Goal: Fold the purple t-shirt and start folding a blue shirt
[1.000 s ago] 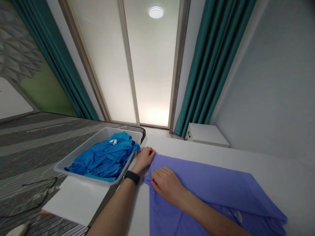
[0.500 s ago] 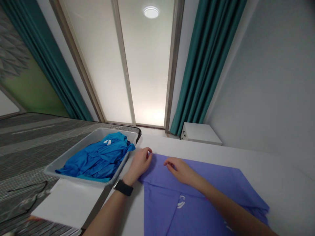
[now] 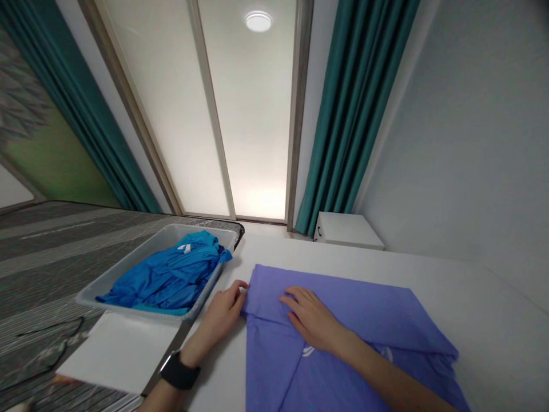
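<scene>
purple shirt lies at the surface's front left, one flap folded across, the rest not yet folded. left hand pinches the fold's corner; right hand rests spread flat on it. i see a blue garment in a grey tray at the left edge.

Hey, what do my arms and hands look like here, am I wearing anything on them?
Both forearms are bare, with no sleeves in view. The left hand and right hand wear no gloves, and no rings show. A black watch with a wide band sits on the left wrist.
</scene>
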A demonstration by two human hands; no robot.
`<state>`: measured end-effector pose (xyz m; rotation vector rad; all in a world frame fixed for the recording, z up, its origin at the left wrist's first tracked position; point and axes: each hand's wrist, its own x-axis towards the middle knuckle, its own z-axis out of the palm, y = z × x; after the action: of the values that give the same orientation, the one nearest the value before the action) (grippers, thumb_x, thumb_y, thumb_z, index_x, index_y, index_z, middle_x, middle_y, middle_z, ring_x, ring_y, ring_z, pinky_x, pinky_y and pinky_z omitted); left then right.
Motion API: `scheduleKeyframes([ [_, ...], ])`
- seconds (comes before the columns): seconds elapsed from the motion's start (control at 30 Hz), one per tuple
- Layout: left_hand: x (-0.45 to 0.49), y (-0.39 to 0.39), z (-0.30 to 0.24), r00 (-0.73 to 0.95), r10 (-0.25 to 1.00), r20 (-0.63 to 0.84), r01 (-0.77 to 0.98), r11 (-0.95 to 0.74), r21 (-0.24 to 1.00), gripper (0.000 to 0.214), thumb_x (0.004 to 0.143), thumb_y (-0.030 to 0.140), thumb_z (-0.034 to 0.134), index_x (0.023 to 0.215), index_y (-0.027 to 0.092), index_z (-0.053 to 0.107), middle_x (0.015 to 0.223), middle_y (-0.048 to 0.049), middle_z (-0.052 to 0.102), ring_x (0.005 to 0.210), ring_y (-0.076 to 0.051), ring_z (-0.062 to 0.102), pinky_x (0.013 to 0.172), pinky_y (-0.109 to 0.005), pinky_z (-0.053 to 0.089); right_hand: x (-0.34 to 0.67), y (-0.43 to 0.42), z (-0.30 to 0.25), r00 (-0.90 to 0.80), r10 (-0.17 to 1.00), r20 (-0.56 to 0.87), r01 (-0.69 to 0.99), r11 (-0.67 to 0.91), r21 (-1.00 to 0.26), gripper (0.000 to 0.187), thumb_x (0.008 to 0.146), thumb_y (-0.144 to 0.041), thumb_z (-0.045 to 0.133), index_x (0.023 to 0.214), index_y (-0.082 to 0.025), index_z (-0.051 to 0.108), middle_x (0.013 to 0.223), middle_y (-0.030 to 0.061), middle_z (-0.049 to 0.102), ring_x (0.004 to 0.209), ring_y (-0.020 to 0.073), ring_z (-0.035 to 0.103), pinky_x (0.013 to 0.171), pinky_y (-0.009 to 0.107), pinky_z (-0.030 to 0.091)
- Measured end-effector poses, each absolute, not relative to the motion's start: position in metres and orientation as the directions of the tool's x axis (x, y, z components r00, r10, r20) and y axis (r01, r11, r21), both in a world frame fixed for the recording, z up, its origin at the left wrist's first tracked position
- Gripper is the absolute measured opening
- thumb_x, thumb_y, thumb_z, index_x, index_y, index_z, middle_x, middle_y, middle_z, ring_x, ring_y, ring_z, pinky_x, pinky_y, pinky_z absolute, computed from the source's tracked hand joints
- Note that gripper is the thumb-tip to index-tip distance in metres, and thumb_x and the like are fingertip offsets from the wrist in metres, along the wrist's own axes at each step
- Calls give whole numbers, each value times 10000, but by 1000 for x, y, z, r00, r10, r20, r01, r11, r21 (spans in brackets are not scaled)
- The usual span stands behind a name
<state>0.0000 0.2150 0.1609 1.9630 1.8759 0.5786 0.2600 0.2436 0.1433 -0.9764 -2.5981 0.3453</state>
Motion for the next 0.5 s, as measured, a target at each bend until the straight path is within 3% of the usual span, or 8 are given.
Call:
scheduleKeyframes([
  [0.13,3,214,152,12,997,82,792,-59,607,292,941,357,356,1077,209,568,672,17,626,658,-193,609,653,-287,397,259,240,139,-688,684,244,619,728,-294,378,935,-143,473,1298,-207,556,1340,112,556,1246,234,484,1086,425,381],
  [0.3,-2,216,147,18,995,94,814,-68,576,259,865,244,384,1000,215,603,653,21,613,647,-188,601,664,-293,423,259,240,145,-685,697,211,624,711,-322,381,945,-180,476,1317,-209,552,1360,110,556,1269,225,477,1098,413,377],
  [0.4,3,220,152,9,979,204,864,-110,491,283,868,233,368,987,202,622,807,-47,662,794,-223,631,753,-337,473,264,240,152,-670,723,168,642,678,-358,416,960,-224,469,1372,-183,514,1415,115,524,1309,216,453,1128,396,347],
  [0.5,21,228,159,147,932,333,906,-262,334,365,903,282,391,1174,179,613,1132,-127,656,1067,-266,597,950,-407,454,280,242,156,-649,748,140,677,651,-344,469,985,-265,417,1440,-161,446,1487,113,461,1377,217,387,1171,413,278],
])
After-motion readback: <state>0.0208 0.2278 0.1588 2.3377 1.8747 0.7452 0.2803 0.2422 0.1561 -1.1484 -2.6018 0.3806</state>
